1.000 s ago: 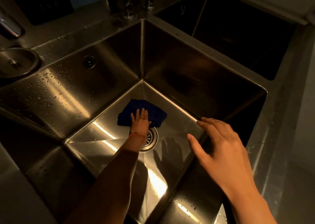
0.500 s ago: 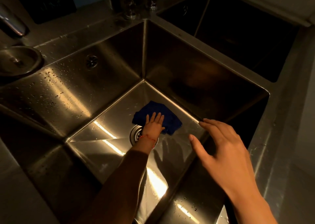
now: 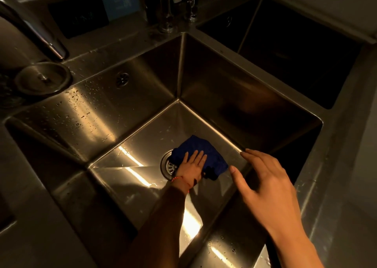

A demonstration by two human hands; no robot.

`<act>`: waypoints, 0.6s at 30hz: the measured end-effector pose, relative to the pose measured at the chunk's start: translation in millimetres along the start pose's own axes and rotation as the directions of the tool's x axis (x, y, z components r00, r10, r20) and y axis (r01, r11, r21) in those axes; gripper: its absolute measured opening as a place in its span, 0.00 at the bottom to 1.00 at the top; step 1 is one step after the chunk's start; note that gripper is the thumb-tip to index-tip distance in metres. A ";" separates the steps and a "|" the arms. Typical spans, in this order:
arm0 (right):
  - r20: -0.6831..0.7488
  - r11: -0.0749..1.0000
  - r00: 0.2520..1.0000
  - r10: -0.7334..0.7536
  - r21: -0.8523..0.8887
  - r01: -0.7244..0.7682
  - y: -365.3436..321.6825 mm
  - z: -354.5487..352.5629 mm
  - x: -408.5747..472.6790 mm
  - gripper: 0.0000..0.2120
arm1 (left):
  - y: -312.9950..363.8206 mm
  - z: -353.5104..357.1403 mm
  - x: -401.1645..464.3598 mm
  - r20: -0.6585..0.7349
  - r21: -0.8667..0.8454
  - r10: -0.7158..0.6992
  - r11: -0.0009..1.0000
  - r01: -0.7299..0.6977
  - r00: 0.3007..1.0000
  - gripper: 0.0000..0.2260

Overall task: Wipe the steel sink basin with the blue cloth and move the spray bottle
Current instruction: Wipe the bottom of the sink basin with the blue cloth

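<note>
Two hands work over the steel sink basin: the left hand presses flat, fingers straight, on the blue cloth overlapping the drain edge, while the right hand hovers spread, holding nothing, near the basin's right wall.

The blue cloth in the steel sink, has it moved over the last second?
Yes. The blue cloth slid rightward across the basin floor under the left hand: it lay left of the round drain and now lies right of it, overlapping its rim.

Left hand flat, fingers straight; right hand hovering, loosely spread.
</note>
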State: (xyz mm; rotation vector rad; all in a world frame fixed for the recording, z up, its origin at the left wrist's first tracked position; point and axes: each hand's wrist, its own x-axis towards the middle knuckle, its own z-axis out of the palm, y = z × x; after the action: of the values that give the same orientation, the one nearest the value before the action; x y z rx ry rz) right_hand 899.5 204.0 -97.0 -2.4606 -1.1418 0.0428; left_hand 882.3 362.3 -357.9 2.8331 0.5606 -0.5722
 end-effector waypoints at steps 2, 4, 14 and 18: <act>0.004 1.000 1.000 0.006 0.008 -0.007 0.1 -0.2 -0.3 0.25 | -7.4 -1.2 0.4 0.014 0.039 0.053 0.998 -0.054 0.998 0.31; 0.002 1.000 1.000 0.005 0.009 -0.005 -0.5 -0.1 0.1 0.24 | -14.4 -1.9 0.0 0.021 0.082 0.092 0.992 -0.094 0.996 0.32; -0.008 1.000 1.000 -0.007 0.028 0.007 0.6 0.9 2.1 0.24 | -21.5 5.8 6.4 -0.084 0.126 0.168 0.980 -0.157 0.982 0.31; -0.008 0.999 1.000 -0.018 0.029 0.018 1.9 1.3 1.9 0.21 | -19.0 3.7 4.0 -0.074 0.085 0.148 0.986 -0.141 0.986 0.32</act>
State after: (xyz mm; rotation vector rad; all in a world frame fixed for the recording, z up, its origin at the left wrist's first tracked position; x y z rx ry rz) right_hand 901.8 204.7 -98.6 -2.4224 -1.1516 0.0439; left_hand 876.9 379.8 -365.1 2.9515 0.3480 -0.4669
